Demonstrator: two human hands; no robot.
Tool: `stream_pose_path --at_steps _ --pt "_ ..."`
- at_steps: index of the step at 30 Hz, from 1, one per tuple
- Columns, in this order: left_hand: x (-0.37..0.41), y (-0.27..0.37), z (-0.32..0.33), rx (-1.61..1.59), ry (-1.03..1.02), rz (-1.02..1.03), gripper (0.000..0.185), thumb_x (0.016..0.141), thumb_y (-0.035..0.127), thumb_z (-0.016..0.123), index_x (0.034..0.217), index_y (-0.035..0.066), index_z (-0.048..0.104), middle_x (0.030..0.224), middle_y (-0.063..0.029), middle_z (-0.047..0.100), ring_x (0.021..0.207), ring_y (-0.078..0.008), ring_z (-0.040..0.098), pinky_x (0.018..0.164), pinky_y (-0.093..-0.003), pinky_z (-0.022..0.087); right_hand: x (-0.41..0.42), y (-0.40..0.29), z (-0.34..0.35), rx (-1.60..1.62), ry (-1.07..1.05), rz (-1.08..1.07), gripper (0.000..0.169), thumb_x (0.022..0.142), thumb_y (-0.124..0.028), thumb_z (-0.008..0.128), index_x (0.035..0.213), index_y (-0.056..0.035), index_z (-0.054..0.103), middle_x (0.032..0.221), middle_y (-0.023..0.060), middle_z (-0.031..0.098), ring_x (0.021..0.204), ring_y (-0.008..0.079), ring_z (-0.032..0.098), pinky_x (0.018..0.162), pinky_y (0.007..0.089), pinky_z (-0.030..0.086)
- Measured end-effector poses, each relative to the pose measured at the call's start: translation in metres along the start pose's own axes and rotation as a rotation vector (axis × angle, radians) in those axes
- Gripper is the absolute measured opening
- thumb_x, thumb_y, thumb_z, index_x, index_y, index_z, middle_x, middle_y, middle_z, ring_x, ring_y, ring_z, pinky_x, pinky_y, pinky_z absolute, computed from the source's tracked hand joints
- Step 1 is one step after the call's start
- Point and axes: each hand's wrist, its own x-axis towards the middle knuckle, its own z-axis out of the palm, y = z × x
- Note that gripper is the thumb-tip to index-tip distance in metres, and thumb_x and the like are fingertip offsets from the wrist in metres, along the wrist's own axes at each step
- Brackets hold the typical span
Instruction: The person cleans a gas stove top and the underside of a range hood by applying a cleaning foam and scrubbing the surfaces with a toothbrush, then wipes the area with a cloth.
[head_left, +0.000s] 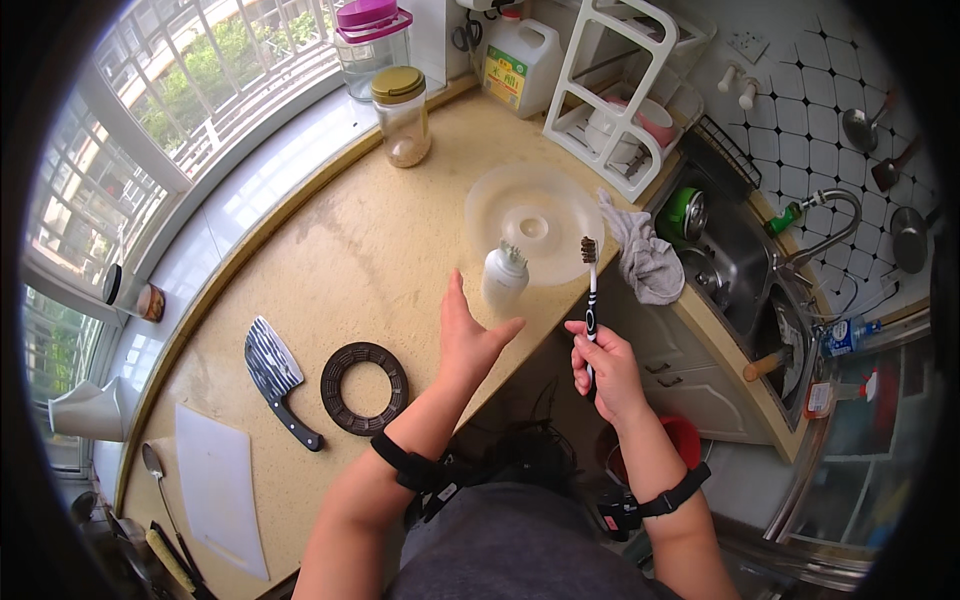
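Observation:
My left hand (474, 337) is over the counter with its thumb and fingers apart and nothing in it. Just beyond its fingertips stands a small whitish bottle (504, 281) with a spiky top. The bottle is near the edge of a round translucent plastic lid (491, 199) that has a raised ring at its centre. My right hand (606, 367), past the counter's front edge, holds a black-and-white toothbrush (592, 300) upright, its brown, worn-looking bristles at the top. A dark ring-shaped stand (330, 390) lies left of my left forearm. Beside it is a cleaver (274, 364) with a black handle.
A white cutting board (221, 487) and a ladle (153, 459) lie at lower left. A gold-lidded jar (401, 120), a white jug (544, 67) and a white rack (559, 112) stand at the back. A grey cloth (649, 259) hangs by the sink (739, 262) on the right.

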Motion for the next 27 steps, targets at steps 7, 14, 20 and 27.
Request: stream_pose_path --at_steps 7,14,20,27 --pt "0.029 -0.031 0.053 0.029 0.225 0.223 0.093 0.058 0.018 0.077 0.131 0.000 0.022 0.125 -0.0199 0.039 0.115 -0.0334 0.039 0.095 -0.0385 0.034 0.064 -0.005 -0.027 0.056 -0.274 0.136 0.025 0.089 -0.016 0.048 0.109 -0.0011 0.053 0.068 0.0012 0.050 0.052 0.0066 0.045 0.046 0.0195 0.037" --pt "0.016 -0.023 0.031 -0.299 0.217 -0.138 0.058 0.061 0.003 0.064 0.114 0.003 0.040 0.095 -0.0101 0.055 0.089 -0.0213 0.054 0.078 -0.0336 0.044 0.096 -0.016 -0.042 -0.035 -0.433 0.251 0.025 0.089 -0.015 0.048 0.108 0.0000 0.053 0.068 0.0027 0.051 0.052 0.0088 0.046 0.047 0.0207 0.039" --pt "-0.098 0.032 -0.061 -1.046 0.139 -0.348 0.067 0.059 0.005 0.066 0.120 0.003 0.040 0.095 -0.0131 0.056 0.088 -0.0248 0.058 0.079 -0.0362 0.047 0.076 0.000 0.002 -0.163 -0.697 0.337 0.024 0.090 -0.016 0.047 0.108 -0.0025 0.053 0.066 0.0028 0.051 0.052 0.0089 0.047 0.047 0.0206 0.040" --pt "-0.312 0.038 -0.125 -1.201 0.554 -0.240 0.062 0.062 0.007 0.067 0.118 -0.002 0.042 0.098 -0.0156 0.059 0.088 -0.0245 0.061 0.079 -0.0349 0.048 -0.058 0.072 0.118 -0.383 -1.195 0.464 0.026 0.089 -0.016 0.048 0.110 -0.0019 0.053 0.067 0.0015 0.051 0.052 0.0077 0.046 0.048 0.0201 0.038"
